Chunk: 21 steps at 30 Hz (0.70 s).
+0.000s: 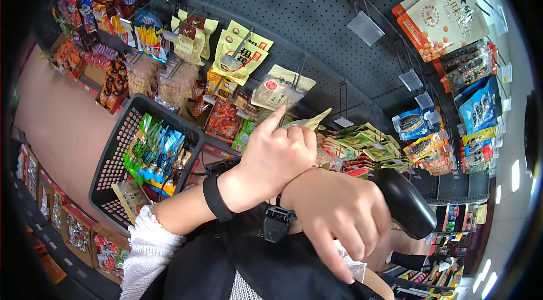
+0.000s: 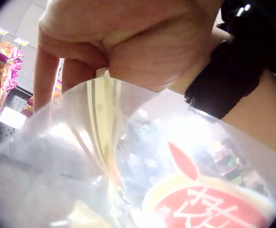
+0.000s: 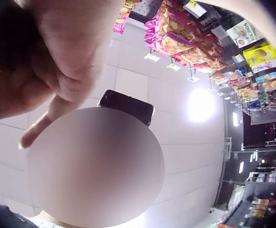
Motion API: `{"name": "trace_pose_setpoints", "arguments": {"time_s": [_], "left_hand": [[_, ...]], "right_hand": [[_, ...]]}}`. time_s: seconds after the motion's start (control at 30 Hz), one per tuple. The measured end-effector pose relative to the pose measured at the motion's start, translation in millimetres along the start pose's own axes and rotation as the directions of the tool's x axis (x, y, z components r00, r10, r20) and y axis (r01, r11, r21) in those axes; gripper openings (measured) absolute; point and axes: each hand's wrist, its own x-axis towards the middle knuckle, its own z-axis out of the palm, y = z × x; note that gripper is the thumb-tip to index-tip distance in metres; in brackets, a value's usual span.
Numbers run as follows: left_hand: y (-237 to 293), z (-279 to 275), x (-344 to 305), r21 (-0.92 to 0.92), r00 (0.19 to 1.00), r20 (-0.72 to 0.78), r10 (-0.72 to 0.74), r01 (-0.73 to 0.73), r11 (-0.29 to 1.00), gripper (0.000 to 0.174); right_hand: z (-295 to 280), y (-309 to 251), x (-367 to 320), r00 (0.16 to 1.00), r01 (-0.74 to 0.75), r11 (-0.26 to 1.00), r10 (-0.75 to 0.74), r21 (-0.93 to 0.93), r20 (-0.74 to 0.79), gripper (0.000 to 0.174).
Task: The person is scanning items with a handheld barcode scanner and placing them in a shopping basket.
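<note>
One see-through bag (image 2: 138,161) hangs from the left hand (image 1: 281,152), whose bent fingers we see pinching its upper edge, while the forefinger stretches straight toward a packet (image 1: 281,91) on the far rack (image 1: 271,3). At the left wrist, we see the bag's folded ridge run from the fingers down the view, with a red label (image 2: 209,211) to its right. From the head, one pale corner points far and right; the hand covers much of the rest, so we cannot tell the full long axis. The right hand (image 1: 339,212) lies nearer and to the right, loosely bent, holding nothing we can see, just beside a black rounded thing (image 1: 404,204). On the left we see a basket (image 1: 110,173) of snack packets (image 1: 164,156).
</note>
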Motion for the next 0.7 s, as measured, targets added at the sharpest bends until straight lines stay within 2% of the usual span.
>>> {"name": "trace_pose_setpoints", "arguments": {"time_s": [0.03, 0.1, 0.13, 0.17, 0.2, 0.23, 0.27, 0.3, 0.37, 0.4, 0.43, 0.47, 0.5, 0.53, 0.57, 0.6, 0.63, 0.67, 0.7], "left_hand": [[-1.9, 2.0, -1.7, 0.001, 1.0, 0.0, 0.006, -0.006, 1.0, 0.007], [-5.9, 8.2, -7.6, -0.042, 0.993, -0.114, 0.013, -0.018, 0.999, 0.003], [-9.1, 13.8, -12.4, -0.084, 0.989, -0.146, -0.009, -0.003, 0.996, 0.007], [-14.4, 7.7, -13.6, -0.082, 0.99, -0.143, 0.001, -0.013, 0.997, 0.007], [-21.0, -2.9, -13.3, -0.169, 0.996, -0.08, -0.038, 0.024, 0.985, 0.01], [-27.9, -12.7, -12.8, -0.247, 0.997, -0.017, -0.075, 0.068, 0.967, 0.014], [-34.7, -20.1, -13.2, -0.37, 0.991, -0.049, -0.121, 0.094, 0.924, 0.024], [-42.0, -27.4, -15.1, -0.4, 0.99, -0.035, -0.136, 0.111, 0.91, 0.018], [-57.2, -32.8, -18.5, -0.552, 0.961, -0.09, -0.26, 0.169, 0.816, 0.009], [-65.6, -40.4, -19.9, -0.647, 0.946, -0.055, -0.319, 0.209, 0.733, 0.007], [-77.8, -45.6, -23.2, -0.72, 0.948, -0.031, -0.316, 0.199, 0.665, 0.007], [-89.6, -49.6, -29.5, -0.779, 0.946, -0.053, -0.319, 0.161, 0.606, 0.004], [-102.4, -52.6, -37.2, -0.83, 0.945, -0.066, -0.32, 0.126, 0.543, 0.006], [-117.7, -51.6, -44.9, -0.91, 0.942, -0.129, -0.311, 0.013, 0.415, 0.004], [-133.0, -49.8, -53.2, -0.958, 0.932, -0.181, -0.314, -0.094, 0.273, 0.003], [-147.3, -51.4, -57.6, -0.968, 0.932, -0.246, -0.266, -0.222, 0.118, 0.004], [-164.1, -52.9, -59.8, -0.942, 0.92, -0.313, -0.234, -0.332, -0.045, 0.005], [-186.8, -51.2, -62.0, -0.902, 0.917, -0.394, -0.066, -0.4, -0.162, 0.005], [-200.6, -59.0, -53.2, -0.866, 0.881, -0.446, 0.155, -0.381, -0.325, 0.005]], "right_hand": [[-9.5, 2.0, -1.7, 0.998, -0.032, 1.0, 0.032, 0.0, 0.048, 0.023], [-10.2, 6.0, -7.8, 0.988, -0.081, 0.996, 0.077, -0.027, -0.132, 0.023], [-22.3, 7.8, -16.8, 0.994, -0.088, 0.994, 0.084, -0.061, -0.065, 0.023], [-28.0, -1.8, -32.9, 0.965, -0.246, 0.969, 0.242, -0.035, -0.096, 0.025], [-21.5, -7.1, -38.2, 0.921, -0.302, 0.945, 0.256, -0.126, -0.293, 0.03], [-25.4, -11.0, -56.4, 0.922, -0.301, 0.936, 0.238, -0.181, -0.304, 0.034], [16.6, -12.9, -63.8, 0.596, -0.419, 0.898, 0.16, -0.135, -0.787, 0.032], [25.9, -16.2, -80.5, 0.506, -0.529, 0.82, 0.099, -0.218, -0.857, 0.04], [39.1, -11.7, -78.0, 0.505, -0.57, 0.658, -0.192, -0.492, -0.841, 0.04], [36.1, -31.3, -88.5, 0.638, -0.519, 0.748, 0.017, -0.414, -0.769, 0.029], [36.9, -56.8, -97.7, 0.749, -0.486, 0.816, 0.205, -0.313, -0.63, 0.021], [49.4, -71.5, -83.8, 0.678, -0.596, 0.735, 0.244, -0.323, -0.694, 0.016], [59.9, -73.7, -72.3, 0.629, -0.638, 0.649, 0.129, -0.414, -0.767, 0.016], [72.8, -77.8, -77.0, 0.607, -0.657, 0.579, 0.027, -0.483, -0.794, 0.039], [85.8, -70.8, -78.5, 0.423, -0.674, 0.608, -0.148, -0.419, -0.894, 0.041], [91.5, -74.5, -85.4, 0.339, -0.715, 0.587, -0.183, -0.379, -0.923, 0.045], [95.7, -81.3, -89.3, 0.241, -0.737, 0.606, -0.177, -0.298, -0.954, 0.038], [108.2, -95.5, -106.0, 0.078, -0.954, 0.269, -0.205, -0.133, -0.976, 0.035], [101.4, -92.2, -103.2, -0.069, -0.99, -0.097, -0.28, 0.1, -0.958, 0.04]]}}
